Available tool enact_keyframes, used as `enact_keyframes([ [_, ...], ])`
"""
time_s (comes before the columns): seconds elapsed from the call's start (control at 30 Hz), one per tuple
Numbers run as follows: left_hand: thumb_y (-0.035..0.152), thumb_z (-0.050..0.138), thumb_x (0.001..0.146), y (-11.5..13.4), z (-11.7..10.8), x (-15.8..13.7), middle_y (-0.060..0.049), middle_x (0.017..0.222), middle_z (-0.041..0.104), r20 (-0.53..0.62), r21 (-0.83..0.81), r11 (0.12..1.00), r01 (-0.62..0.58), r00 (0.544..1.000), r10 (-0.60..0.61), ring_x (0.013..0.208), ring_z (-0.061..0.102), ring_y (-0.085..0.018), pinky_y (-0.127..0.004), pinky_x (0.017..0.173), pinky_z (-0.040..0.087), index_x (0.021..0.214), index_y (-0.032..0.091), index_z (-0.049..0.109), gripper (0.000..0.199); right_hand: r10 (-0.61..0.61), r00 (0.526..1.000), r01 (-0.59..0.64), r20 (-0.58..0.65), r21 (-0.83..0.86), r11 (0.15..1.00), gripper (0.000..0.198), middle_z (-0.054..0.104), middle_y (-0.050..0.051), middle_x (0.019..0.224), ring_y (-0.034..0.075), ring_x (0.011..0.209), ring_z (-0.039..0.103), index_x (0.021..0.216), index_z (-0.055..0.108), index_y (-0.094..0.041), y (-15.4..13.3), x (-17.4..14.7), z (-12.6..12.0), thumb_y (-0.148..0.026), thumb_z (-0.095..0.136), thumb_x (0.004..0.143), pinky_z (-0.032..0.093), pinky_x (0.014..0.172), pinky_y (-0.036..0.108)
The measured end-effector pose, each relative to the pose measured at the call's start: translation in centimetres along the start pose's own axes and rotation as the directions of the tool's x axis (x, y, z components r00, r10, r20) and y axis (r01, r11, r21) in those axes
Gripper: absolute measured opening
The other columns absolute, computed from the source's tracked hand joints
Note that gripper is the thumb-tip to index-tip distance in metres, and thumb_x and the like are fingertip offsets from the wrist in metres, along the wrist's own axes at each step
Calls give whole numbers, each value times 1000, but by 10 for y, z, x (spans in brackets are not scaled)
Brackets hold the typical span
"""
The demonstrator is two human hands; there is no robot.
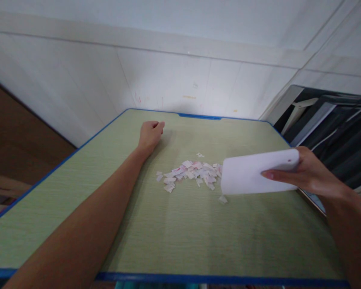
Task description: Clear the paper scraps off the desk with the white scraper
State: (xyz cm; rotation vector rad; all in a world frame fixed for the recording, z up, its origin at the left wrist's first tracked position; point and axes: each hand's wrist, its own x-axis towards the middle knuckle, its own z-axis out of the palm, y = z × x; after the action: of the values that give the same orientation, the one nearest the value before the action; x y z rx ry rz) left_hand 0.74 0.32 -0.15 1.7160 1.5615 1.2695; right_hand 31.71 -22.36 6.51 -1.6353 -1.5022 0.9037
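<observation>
In the head view, your right hand (315, 172) grips a flat white tool (246, 176) by its right end, thumb laid along the near face, with a small hole showing by the far corner. The tool's left edge meets the right end of a loose pile of paper scraps (189, 171) in your line of sight; you cannot tell whether they touch. The scraps, mostly white with some pink, lie in the middle of the pale green table (168, 233), a single scrap (223, 199) near the tool's lower left corner and a few bits (200, 155) just beyond the pile. Your left hand (150, 134) is curled into a loose fist on the table, beyond the pile and to its left. Behind the table's blue rim (200, 116) stands a white wall (165, 76) with red and yellow marks.
</observation>
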Motion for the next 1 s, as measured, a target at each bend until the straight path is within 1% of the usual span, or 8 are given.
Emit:
enact_keyframes([
  [0.27,32,53,77,0,0,-1,4,45,33,6,15,1000,17,1000,-18,48,31,-9,-27,50,21,47,20,43,33,12,1000,-12,0,-28,1000,22,61,-1,47,12,41,49,50,72,-20,-3,-2,0,-35,88,51,39,36,23],
  [0.5,33,51,75,3,-1,-2,3,44,34,11,30,999,21,1000,-22,49,31,-10,-28,51,22,48,21,43,31,-55,997,49,-63,-100,994,29,52,-3,42,10,37,42,44,65,-21,-4,-3,3,-38,86,55,31,32,21],
  [0.63,34,51,75,3,-1,-2,2,44,35,14,37,999,38,999,-39,49,32,-10,-28,51,22,49,21,43,30,-72,995,67,-70,-77,995,27,51,-4,41,10,36,40,44,66,-23,-4,-4,-1,-36,87,54,28,30,21],
  [0.7,34,51,75,1,-1,-1,2,45,35,16,30,999,38,999,-39,50,32,-11,-28,51,22,49,21,43,30,-76,992,70,-102,-60,996,24,53,-4,43,10,37,42,46,67,-23,-3,-4,-6,-33,88,52,29,30,21],
  [0.8,34,52,75,-1,-1,-1,2,45,35,12,35,999,27,1000,-27,49,32,-11,-28,51,22,49,21,43,30,-42,991,38,-129,-35,999,20,57,-3,45,10,37,46,47,70,-23,-1,-6,-13,-28,89,50,33,32,21],
  [0.9,33,52,75,-1,-2,-1,3,44,34,7,43,999,20,1000,-20,49,32,-11,-28,51,21,48,21,43,31,-6,996,8,-86,26,1000,19,57,-3,44,10,36,46,47,71,-23,-3,-8,-12,-27,90,48,34,31,21],
  [1.0,32,52,75,2,-3,-1,3,44,34,13,40,999,19,1000,-19,49,32,-10,-28,51,21,48,21,43,31,15,1000,-17,19,69,997,16,58,-3,42,10,35,46,48,73,-24,-6,-8,-4,-26,89,49,34,31,21],
])
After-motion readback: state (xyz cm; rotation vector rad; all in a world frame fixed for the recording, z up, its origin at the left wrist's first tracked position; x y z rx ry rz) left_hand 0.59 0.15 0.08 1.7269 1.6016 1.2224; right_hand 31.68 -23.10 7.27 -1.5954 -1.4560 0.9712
